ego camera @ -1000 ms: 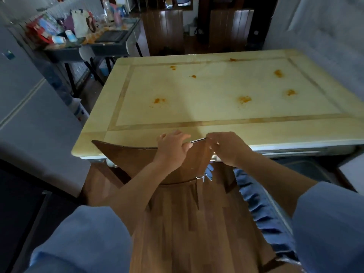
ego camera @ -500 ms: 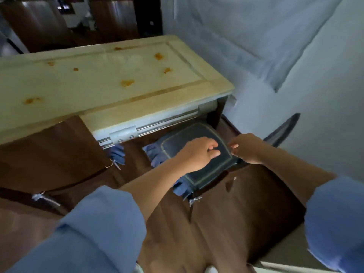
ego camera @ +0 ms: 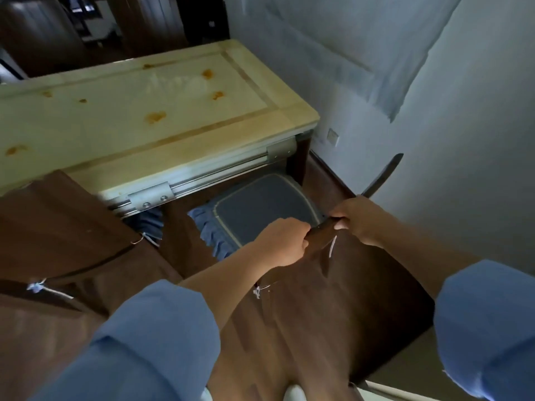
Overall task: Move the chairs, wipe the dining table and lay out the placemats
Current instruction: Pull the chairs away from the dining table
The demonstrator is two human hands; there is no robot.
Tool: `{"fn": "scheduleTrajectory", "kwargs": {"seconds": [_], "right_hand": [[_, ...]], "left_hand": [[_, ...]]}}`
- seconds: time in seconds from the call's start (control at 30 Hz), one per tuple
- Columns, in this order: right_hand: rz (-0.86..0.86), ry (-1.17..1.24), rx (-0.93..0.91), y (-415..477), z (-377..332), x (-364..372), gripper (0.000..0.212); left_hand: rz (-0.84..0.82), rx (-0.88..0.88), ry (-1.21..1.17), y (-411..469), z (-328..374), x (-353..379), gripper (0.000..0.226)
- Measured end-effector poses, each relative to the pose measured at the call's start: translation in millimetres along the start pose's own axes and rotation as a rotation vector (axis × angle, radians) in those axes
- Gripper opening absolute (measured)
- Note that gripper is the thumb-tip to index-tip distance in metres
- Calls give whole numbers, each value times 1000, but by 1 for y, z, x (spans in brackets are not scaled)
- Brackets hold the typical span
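A pale dining table [ego camera: 185,151] with several orange stains fills the upper left. Tucked under its right end stands a dark wooden chair [ego camera: 321,287] with a blue frilled seat cushion [ego camera: 260,209]. My left hand [ego camera: 282,243] and my right hand [ego camera: 357,219] both grip the top rail of this chair's back, close together. Another brown chair's back [ego camera: 58,227] shows at the left, beside the table's front edge.
A grey-white wall [ego camera: 434,111] with a socket [ego camera: 333,137] runs close along the right side of the chair. Dark wooden furniture [ego camera: 139,27] stands beyond the table's far end. Wooden floor lies beneath me.
My hands left the first chair's back at the left. I turned right, reached over the cushioned chair, and both hands have closed on its top rail.
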State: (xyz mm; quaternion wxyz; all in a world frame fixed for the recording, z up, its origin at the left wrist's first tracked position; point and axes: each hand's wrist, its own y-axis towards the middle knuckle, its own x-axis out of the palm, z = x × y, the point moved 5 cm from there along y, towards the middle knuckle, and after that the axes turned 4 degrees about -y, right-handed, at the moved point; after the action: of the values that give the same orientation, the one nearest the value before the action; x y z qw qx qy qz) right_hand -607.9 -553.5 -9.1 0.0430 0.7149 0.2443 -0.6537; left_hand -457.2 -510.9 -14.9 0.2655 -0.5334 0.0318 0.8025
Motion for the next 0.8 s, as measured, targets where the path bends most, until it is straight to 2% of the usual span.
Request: {"fn": "scheduleTrajectory", "kwargs": {"seconds": [0.2,0.4,0.57,0.8], "right_hand": [[-63,-47,-119,29,-45,15,37],[24,-5,-247,68,-131,30,37],[55,-72,-305,76,-136,41,42],[-54,-80,-350,126,-151,23,37]], "left_hand": [[16,-105,-20,-26,-56,-13,13],[92,-234,-22,-76,-138,-49,21],[111,-254,-64,-87,-150,-47,22],[143,-355,-83,-80,-183,-66,24]]}}
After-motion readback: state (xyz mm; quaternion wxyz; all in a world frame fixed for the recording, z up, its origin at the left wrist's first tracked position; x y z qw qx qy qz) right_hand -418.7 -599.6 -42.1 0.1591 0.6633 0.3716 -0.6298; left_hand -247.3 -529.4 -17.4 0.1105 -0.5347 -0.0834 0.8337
